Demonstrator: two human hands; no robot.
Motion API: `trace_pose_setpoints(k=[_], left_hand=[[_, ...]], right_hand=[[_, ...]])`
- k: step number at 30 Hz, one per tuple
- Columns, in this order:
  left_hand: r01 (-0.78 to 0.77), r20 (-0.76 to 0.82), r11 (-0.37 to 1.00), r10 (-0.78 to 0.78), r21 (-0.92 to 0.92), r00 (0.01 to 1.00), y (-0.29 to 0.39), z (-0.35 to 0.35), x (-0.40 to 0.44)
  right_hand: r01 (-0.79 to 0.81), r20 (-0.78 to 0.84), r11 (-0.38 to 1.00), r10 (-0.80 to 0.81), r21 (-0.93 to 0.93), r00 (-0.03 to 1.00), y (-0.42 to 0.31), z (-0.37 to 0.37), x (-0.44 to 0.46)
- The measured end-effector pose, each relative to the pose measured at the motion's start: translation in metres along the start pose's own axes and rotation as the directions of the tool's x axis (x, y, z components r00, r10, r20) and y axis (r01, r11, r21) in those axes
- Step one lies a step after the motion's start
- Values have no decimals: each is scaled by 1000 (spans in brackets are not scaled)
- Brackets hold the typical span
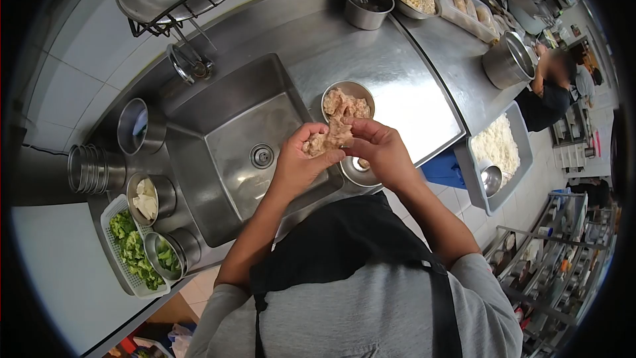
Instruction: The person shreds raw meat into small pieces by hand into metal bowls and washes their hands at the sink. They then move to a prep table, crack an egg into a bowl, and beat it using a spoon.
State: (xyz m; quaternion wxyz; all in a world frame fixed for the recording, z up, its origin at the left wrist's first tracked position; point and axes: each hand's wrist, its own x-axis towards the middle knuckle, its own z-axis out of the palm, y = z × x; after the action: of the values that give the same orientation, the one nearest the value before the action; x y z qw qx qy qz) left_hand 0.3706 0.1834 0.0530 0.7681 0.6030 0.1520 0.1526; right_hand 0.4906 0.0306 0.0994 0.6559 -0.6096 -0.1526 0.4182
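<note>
My left hand (306,159) is cupped round a lump of pale pink minced meat (331,138), at the right edge of the sink. On the other side of the lump, my right hand (377,149) pinches it with its fingertips. Just beyond both hands stands a round steel bowl (372,96) with more of the same meat (346,102) in it. Partly hidden under my right hand is a second, smaller steel bowl (354,176) with a small piece of meat in it.
The steel sink (225,159) lies to the left. Left of it stand steel pots (99,167) and a basket of greens (136,252). A steel pot (368,6) is at the back. At right are a grey tub (467,166) of white food and another person (546,93).
</note>
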Motion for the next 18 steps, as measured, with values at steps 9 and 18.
trace_pose_setpoints(k=[9,18], left_hand=[[168,68,980,-161,-105,985,-1,-7,-4],[204,60,969,-197,-143,979,-7,-12,-6]], right_hand=[[192,163,954,-156,-232,974,14,-14,12],[41,263,998,-25,-53,964,13,-16,10]])
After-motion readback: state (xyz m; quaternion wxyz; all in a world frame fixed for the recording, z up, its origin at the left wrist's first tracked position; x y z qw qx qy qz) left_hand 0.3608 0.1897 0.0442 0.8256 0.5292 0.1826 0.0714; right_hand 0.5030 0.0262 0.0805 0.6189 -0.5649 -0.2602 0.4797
